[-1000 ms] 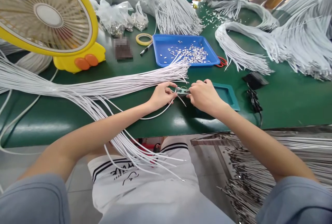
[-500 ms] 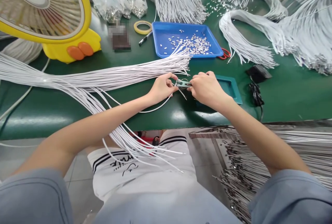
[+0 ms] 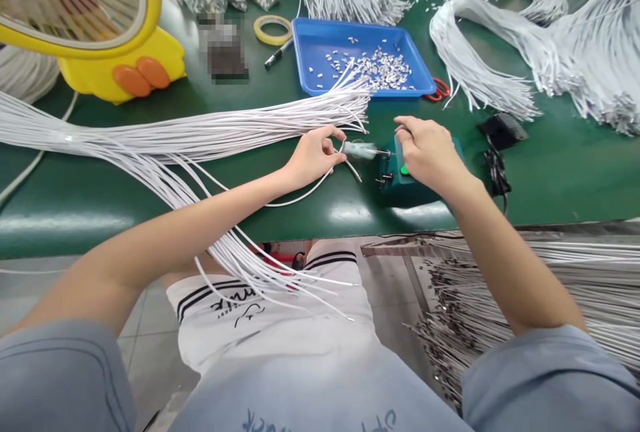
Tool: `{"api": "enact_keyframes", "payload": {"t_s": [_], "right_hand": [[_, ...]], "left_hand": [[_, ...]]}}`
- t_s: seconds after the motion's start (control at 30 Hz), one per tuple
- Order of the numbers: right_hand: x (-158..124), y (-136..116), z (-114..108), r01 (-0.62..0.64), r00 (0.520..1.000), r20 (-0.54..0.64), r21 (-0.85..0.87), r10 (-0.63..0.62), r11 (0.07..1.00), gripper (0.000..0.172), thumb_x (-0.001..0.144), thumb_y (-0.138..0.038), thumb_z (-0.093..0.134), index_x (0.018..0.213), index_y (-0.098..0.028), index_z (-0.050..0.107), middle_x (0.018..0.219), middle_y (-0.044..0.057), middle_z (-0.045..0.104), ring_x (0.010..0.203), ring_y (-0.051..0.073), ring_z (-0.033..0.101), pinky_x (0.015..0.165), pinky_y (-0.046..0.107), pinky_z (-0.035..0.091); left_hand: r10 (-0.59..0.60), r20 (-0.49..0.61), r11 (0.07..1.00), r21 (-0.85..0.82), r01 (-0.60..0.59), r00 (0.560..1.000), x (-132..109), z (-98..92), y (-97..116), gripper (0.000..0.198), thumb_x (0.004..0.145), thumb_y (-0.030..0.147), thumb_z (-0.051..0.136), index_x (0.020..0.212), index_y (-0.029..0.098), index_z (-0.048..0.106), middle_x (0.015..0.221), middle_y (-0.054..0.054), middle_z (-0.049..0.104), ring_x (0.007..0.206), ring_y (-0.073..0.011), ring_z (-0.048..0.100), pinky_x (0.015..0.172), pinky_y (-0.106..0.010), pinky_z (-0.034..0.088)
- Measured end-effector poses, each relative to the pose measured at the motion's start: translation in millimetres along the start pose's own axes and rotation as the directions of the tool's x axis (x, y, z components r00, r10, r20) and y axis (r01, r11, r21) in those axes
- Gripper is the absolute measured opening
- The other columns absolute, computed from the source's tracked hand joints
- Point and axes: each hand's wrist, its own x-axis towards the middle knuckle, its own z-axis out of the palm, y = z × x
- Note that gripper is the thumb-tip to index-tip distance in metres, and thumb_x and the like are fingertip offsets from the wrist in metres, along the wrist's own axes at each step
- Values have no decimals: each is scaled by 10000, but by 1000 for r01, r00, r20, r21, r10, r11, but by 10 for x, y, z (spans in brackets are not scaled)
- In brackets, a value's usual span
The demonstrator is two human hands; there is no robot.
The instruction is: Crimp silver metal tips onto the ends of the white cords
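My left hand point(image 3: 316, 157) pinches a white cable point(image 3: 320, 183) between thumb and fingertips, its short free end poking out below them. Beside those fingertips is a pale green clip-like piece point(image 3: 359, 150), smeared by motion, in line with a metal shaft from a dark green box point(image 3: 397, 189). On top of that box lies my right hand point(image 3: 429, 152), index finger stretched out and thumb close to a bright green button point(image 3: 404, 170); the other fingers are partly hidden. A long bundle of white cables point(image 3: 200, 142) runs behind my left forearm, some strands hanging over the table edge.
A blue tray point(image 3: 313, 62) holds many small metal pieces. Nearby lie yellow tape point(image 3: 273, 30), a pen point(image 3: 279, 54) and red-handled scissors point(image 3: 440, 90). A yellow fan point(image 3: 150, 62) stands left, a black power adapter point(image 3: 503, 132) right. More cable bundles point(image 3: 480, 52) cover the back.
My right hand has left the pale green piece and moved right onto the green box. The piece is now blurred. My left hand keeps its pinch on the cable; the view has shifted slightly.
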Motion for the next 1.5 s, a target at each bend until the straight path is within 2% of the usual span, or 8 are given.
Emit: {"api": "enact_keyframes", "payload": {"t_s": [0.27,0.47,0.6,0.7,0.83,1.03,1.27,1.5], "right_hand": [[-30,-42,-53,-35,999,-17,31,35,999,439,962,-310,295,947,-149,703,1014,137,743,968,276,667,840,355,442],[-40,-73,-87,-39,999,-25,11,40,999,459,984,-321,276,864,-150,685,943,117,738,899,240,659,759,307,401],[-42,-55,-73,-12,999,-43,-34,11,999,484,998,-348,248,779,-175,643,856,92,726,818,217,649,695,291,360],[-45,-43,-61,-8,998,-56,-41,6,999,491,1001,-344,232,776,-179,636,842,88,728,788,207,646,676,287,343],[-45,-44,-52,-3,998,-58,-49,0,999,495,1000,-342,238,779,-170,646,860,101,737,806,219,657,680,293,342],[-42,-55,-50,-3,999,-52,-16,2,1000,477,983,-287,251,877,-162,698,978,120,756,882,242,666,727,309,372],[-32,-65,-53,-4,999,-48,-9,4,1000,473,974,-276,256,918,-151,709,1038,141,752,938,272,671,765,335,394],[6,-52,-84,2,1000,-20,-35,-3,999,431,963,-236,293,946,-129,710,1040,171,741,991,296,665,766,354,383]], "left_hand": [[56,-53,998,-39,-58,997,-39,-115,50,278,783,143,639,1059,107,632,578,49,592,462,-96,587,552,-230,479],[150,-125,971,-170,-171,981,-153,-109,290,310,820,210,642,1114,125,692,595,42,582,455,-53,486,487,-196,439],[188,-166,967,-142,-212,968,-274,-67,478,291,786,242,692,1040,105,736,626,6,654,542,-84,574,581,-224,508],[184,-137,953,-218,-211,973,-429,-36,602,196,778,220,687,931,108,742,636,-13,670,578,-111,629,609,-244,549],[179,-35,932,-313,-181,983,-757,21,733,91,808,209,661,810,134,713,731,-48,681,510,-90,600,465,-204,486],[366,-33,914,-173,-366,930,-1189,92,786,101,802,181,679,731,182,751,682,-66,687,518,-101,566,466,-223,464],[36,-138,897,-432,-93,990,-1322,52,761,138,765,286,751,713,160,726,666,-23,646,424,-63,533,404,-207,438],[-244,20,629,-758,174,970,-1194,-258,889,295,622,343,863,733,126,698,587,6,577,423,-29,449,385,-160,326]]}}
